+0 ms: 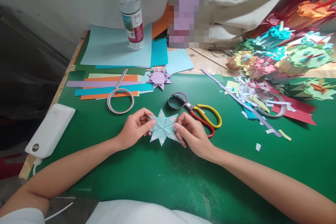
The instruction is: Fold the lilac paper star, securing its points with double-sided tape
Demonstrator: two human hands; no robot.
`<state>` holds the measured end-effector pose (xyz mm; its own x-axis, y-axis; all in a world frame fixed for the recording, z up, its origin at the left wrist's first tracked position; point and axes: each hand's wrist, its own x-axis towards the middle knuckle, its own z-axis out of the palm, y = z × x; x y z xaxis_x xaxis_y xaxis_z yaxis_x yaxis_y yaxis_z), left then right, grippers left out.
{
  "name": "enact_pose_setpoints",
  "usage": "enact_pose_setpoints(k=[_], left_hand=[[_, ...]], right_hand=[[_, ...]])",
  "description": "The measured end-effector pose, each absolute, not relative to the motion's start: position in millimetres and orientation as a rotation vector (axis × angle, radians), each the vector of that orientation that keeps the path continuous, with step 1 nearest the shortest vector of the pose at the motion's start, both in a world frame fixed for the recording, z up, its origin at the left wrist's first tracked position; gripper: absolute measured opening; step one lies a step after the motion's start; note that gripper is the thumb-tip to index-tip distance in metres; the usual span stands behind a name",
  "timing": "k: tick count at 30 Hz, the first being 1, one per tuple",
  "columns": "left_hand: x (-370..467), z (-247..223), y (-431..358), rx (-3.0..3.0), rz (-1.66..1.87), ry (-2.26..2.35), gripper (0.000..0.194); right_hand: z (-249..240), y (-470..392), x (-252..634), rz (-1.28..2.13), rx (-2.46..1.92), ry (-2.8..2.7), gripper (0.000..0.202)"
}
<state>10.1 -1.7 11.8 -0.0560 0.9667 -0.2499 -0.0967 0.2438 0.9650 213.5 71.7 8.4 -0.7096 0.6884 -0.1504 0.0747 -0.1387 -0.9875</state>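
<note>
A light-blue folded paper star (162,128) is held flat above the green mat, its several points spread outward. My left hand (138,126) pinches its left points between thumb and fingers. On the opposite side, my right hand (193,133) grips the right points the same way. Just beyond the right hand lie scissors (195,106) with red and yellow handles, and a purple paper ring (177,100) sits around their blades. A roll of tape (120,101) rests past the left hand. Farther back is a purple paper star (159,78).
Coloured paper strips (105,84) and sheets (118,56) lie at the back left, with a water bottle (132,21) standing on the sheets. A white power bank (51,129) is at the left edge. Paper scraps (252,91) and folded paper flowers (283,52) crowd the right.
</note>
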Motion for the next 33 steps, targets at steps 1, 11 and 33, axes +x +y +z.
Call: enact_pose_setpoints(k=[1, 11, 33], left_hand=[[10.3, 12.3, -1.6, 0.931, 1.115, 1.291, 0.024], [13.1, 9.9, -2.2, 0.980, 1.117, 1.407, 0.023], [-2.3, 6.8, 2.7, 1.410, 1.003, 1.655, 0.009]], right_hand=[[8.7, 72.0, 213.8, 1.889, -0.846, -1.740, 0.030], [8.6, 74.2, 215.4, 1.607, -0.874, -1.838, 0.036], [18.7, 97.9, 219.3, 0.956, -0.856, -2.476, 0.038]])
